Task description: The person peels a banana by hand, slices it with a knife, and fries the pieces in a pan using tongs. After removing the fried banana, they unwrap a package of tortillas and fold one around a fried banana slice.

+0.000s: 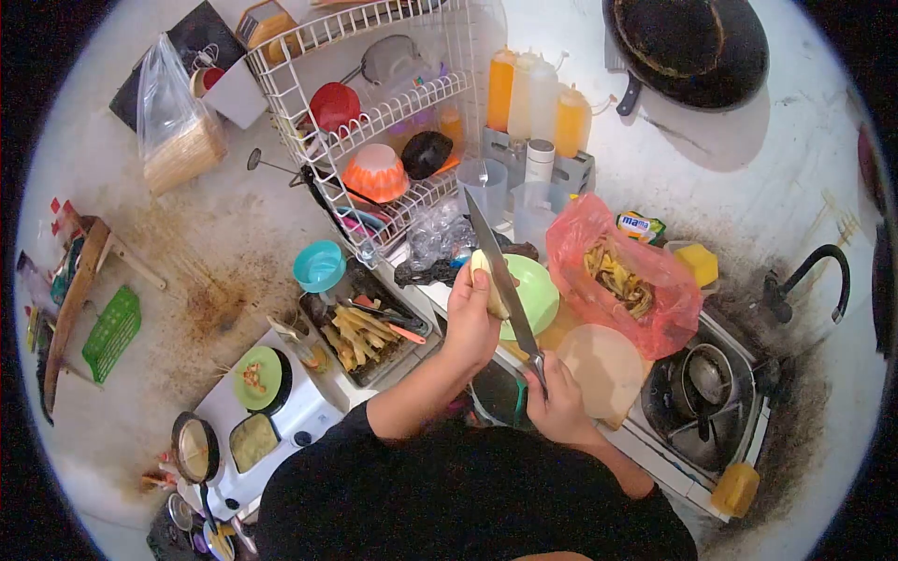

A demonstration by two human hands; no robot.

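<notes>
My left hand (pixel 473 318) is closed around a pale, peeled banana (pixel 488 273), held upright with its tip above the fingers. My right hand (pixel 558 400) grips the handle of a long kitchen knife (pixel 500 264). The blade points up and away, and its flat overlaps the banana's right side in this view. Behind the blade lies a light green plate (pixel 538 297). To the right, a red plastic bag (pixel 572 245) stands open with yellow-brown banana peels (pixel 617 280) inside. A round pale board (pixel 608 374) lies near my right hand.
A tray (pixel 382 374) of pale yellow sticks sits left of my arm, beside the white stove (pixel 313 411) with a frying pan (pixel 195 449). On the right is a sink (pixel 744 411) holding a small pan. A white dish rack (pixel 309 159) and sauce bottles (pixel 500 89) stand behind.
</notes>
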